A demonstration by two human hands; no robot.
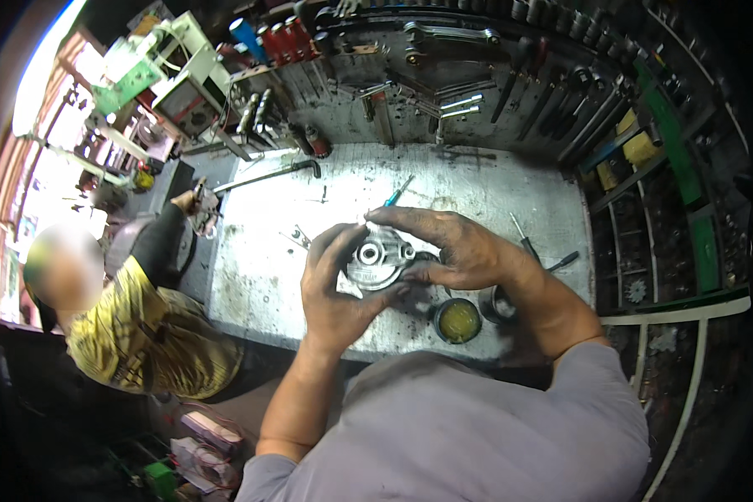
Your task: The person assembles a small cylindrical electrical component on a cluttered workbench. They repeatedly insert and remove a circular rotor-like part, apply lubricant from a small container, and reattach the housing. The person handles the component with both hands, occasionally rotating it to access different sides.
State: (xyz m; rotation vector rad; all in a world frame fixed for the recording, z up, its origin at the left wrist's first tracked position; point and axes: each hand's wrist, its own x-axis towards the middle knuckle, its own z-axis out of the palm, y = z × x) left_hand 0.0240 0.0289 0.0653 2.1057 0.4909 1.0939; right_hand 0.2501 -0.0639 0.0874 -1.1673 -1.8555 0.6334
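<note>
Both hands hold a round silver cast-metal housing (pixel 375 266) above the metal-topped bench (pixel 259 280). It has a raised central hub with a hole and a smaller boss on its right side. My left hand (pixel 330 289) wraps its left and lower rim, the thumb along the near edge. My right hand (pixel 460 251) grips it from the right, fingers over the far edge and thumb below. The fingers look dark with grime. Just beyond the housing lies a blue-handled screwdriver (pixel 398 192). An open round tin of yellowish grease (pixel 458 321) stands near my right forearm.
A dark cup (pixel 498 304) stands beside the tin. Dark-handled tools (pixel 527 243) lie at right, small metal parts (pixel 299 238) at left. A long metal bar (pixel 268 176) crosses the far left corner. Wrenches (pixel 452 35) hang behind. A co-worker in yellow (pixel 142 335) reaches in from the left.
</note>
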